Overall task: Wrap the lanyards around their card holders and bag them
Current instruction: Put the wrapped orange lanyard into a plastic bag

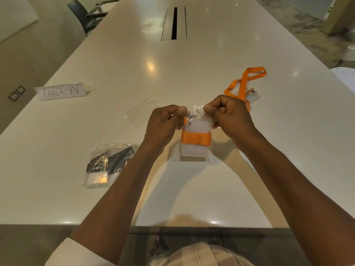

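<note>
My left hand [165,123] and my right hand [228,116] pinch the two top corners of a clear plastic bag [194,158] held upright above the white table [172,73]. Inside the bag is a card holder with an orange lanyard [196,138] wound around its middle; its metal clip shows near the bag's mouth. A second orange lanyard [245,81] lies loose on the table behind my right hand, partly hidden by it. At the left lies a bagged holder wrapped in a black lanyard [109,162]. An empty clear bag [142,110] lies flat beyond my left hand.
A folded paper sign reading CHECK-IN [61,91] stands at the table's left. A cable slot [174,23] runs down the table's far middle. A dark chair [82,14] stands at the far left, white perforated objects [345,75] past the right edge.
</note>
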### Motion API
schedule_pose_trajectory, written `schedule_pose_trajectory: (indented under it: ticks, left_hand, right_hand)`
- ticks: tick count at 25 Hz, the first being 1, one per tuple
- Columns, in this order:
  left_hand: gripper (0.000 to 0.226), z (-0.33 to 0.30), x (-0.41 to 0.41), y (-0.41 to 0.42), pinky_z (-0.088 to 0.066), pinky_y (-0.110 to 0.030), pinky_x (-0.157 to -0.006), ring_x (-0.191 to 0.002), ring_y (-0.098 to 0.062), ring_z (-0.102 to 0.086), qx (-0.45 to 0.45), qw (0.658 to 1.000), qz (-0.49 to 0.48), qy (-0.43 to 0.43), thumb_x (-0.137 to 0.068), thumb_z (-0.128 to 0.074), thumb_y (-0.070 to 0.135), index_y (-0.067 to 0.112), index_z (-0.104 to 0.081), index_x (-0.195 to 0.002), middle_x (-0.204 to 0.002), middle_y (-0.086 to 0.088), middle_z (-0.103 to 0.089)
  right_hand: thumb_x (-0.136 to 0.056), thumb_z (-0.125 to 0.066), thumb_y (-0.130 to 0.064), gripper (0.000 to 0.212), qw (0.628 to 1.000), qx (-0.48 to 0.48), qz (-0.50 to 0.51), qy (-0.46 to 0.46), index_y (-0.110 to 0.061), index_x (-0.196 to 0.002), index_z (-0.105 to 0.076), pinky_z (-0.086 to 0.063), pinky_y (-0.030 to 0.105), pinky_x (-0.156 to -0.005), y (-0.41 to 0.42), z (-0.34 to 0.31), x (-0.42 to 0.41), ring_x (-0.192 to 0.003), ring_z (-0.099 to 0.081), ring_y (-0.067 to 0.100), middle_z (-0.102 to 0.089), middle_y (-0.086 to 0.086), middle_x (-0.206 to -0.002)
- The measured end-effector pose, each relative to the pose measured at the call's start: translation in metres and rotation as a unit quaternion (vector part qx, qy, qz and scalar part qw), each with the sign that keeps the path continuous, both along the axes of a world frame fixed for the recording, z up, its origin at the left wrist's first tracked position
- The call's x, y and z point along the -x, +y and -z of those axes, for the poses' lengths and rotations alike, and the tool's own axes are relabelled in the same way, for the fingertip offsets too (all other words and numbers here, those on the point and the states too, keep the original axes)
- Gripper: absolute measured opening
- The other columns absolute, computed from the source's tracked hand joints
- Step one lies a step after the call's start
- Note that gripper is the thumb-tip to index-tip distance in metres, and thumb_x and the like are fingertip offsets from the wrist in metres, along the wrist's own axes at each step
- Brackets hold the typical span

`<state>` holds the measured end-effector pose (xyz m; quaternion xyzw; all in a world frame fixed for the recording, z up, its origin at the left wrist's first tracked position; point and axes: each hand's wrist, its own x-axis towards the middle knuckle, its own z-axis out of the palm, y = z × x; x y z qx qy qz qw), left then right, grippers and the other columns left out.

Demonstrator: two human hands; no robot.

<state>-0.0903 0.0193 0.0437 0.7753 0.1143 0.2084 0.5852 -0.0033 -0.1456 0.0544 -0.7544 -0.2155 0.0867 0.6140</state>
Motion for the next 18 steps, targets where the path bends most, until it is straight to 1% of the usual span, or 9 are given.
schedule_pose_trajectory:
  ticks: [2,4,6,9,11,13,15,17,18]
  left_hand:
    - [0.025,-0.001,0.006,0.0,-0.053,-0.037,-0.053,-0.056,-0.015,-0.059,-0.022,0.999,-0.028,0.016,-0.097,-0.059,0.027,0.025,-0.075,-0.078,-0.062,-0.006,-0.064]
    - [0.023,-0.001,0.015,0.006,-0.05,-0.027,-0.046,-0.055,-0.014,-0.062,-0.047,0.996,-0.063,0.03,-0.098,-0.058,0.025,0.015,-0.076,-0.086,-0.068,-0.007,-0.068]
    - [0.024,-0.002,0.026,0.017,-0.048,-0.024,-0.045,-0.056,-0.015,-0.064,-0.047,0.994,-0.091,0.045,-0.097,-0.059,0.026,0.01,-0.076,-0.091,-0.075,-0.011,-0.071]
    - [0.025,-0.005,0.044,0.035,-0.049,-0.024,-0.049,-0.055,-0.011,-0.064,-0.041,0.991,-0.098,0.08,-0.098,-0.059,0.028,0.012,-0.077,-0.095,-0.079,-0.007,-0.074]
    - [0.026,-0.006,0.057,0.046,-0.054,-0.028,-0.061,-0.069,-0.011,-0.067,-0.044,0.988,-0.098,0.109,-0.098,-0.057,0.034,0.017,-0.075,-0.105,-0.095,-0.005,-0.075]
    - [0.032,-0.002,0.073,0.062,-0.054,-0.036,-0.082,-0.1,-0.015,-0.065,-0.131,0.971,-0.136,0.149,-0.097,-0.054,0.044,0.026,-0.068,-0.12,-0.119,0.001,-0.069]
    - [0.045,0.006,0.096,0.083,-0.041,-0.047,-0.102,-0.129,-0.022,-0.049,-0.26,0.92,-0.172,0.239,-0.092,-0.05,0.06,0.038,-0.057,-0.131,-0.139,0.005,-0.055]
    - [0.073,0.016,0.124,0.096,-0.029,-0.058,-0.11,-0.144,-0.028,-0.029,-0.302,0.877,-0.163,0.335,-0.077,-0.035,0.081,0.046,-0.042,-0.141,-0.154,0.002,-0.037]
    - [0.084,0.021,0.137,0.1,-0.024,-0.062,-0.112,-0.148,-0.031,-0.019,-0.297,0.87,-0.145,0.365,-0.07,-0.028,0.087,0.048,-0.034,-0.144,-0.159,0.001,-0.027]
  right_hand:
    - [-0.091,-0.066,-0.016,0.013,0.999,-0.008,-0.006,0.03,-0.019,-0.078,-0.065,-0.058,0.031,-0.056,0.007,0.002,0.001,-0.061,-0.064,0.01,-0.067,-0.001,-0.071]
    - [-0.092,-0.066,-0.021,0.009,0.997,-0.013,-0.019,0.072,-0.018,-0.083,-0.066,-0.059,0.033,-0.058,0.017,0.006,0.007,-0.067,-0.066,0.015,-0.069,0.001,-0.077]
    - [-0.091,-0.067,-0.023,0.005,0.992,-0.02,-0.044,0.117,-0.017,-0.09,-0.067,-0.059,0.033,-0.06,0.029,0.01,0.016,-0.069,-0.067,0.016,-0.07,0.001,-0.08]
    - [-0.088,-0.07,-0.016,0.015,0.984,-0.011,-0.085,0.154,-0.012,-0.102,-0.066,-0.059,0.033,-0.06,0.047,0.019,0.032,-0.073,-0.068,0.016,-0.072,0.004,-0.084]
    - [-0.086,-0.072,-0.012,0.019,0.982,0.001,-0.087,0.17,-0.01,-0.104,-0.066,-0.056,0.029,-0.056,0.06,0.025,0.044,-0.07,-0.068,0.015,-0.072,0.005,-0.083]
    - [-0.085,-0.073,-0.01,0.02,0.976,-0.002,-0.081,0.203,-0.008,-0.103,-0.065,-0.054,0.026,-0.052,0.074,0.033,0.058,-0.064,-0.067,0.014,-0.07,0.005,-0.079]
    - [-0.085,-0.073,-0.009,0.02,0.97,-0.001,-0.075,0.232,-0.006,-0.103,-0.064,-0.051,0.024,-0.047,0.087,0.042,0.07,-0.057,-0.064,0.012,-0.068,0.006,-0.075]
    - [-0.085,-0.073,-0.009,0.021,0.967,0.017,-0.081,0.241,-0.006,-0.102,-0.064,-0.049,0.023,-0.044,0.097,0.048,0.078,-0.054,-0.061,0.014,-0.066,0.007,-0.074]
    - [-0.084,-0.073,-0.009,0.021,0.966,0.029,-0.091,0.239,-0.006,-0.103,-0.063,-0.05,0.024,-0.044,0.102,0.05,0.081,-0.055,-0.062,0.015,-0.066,0.007,-0.075]
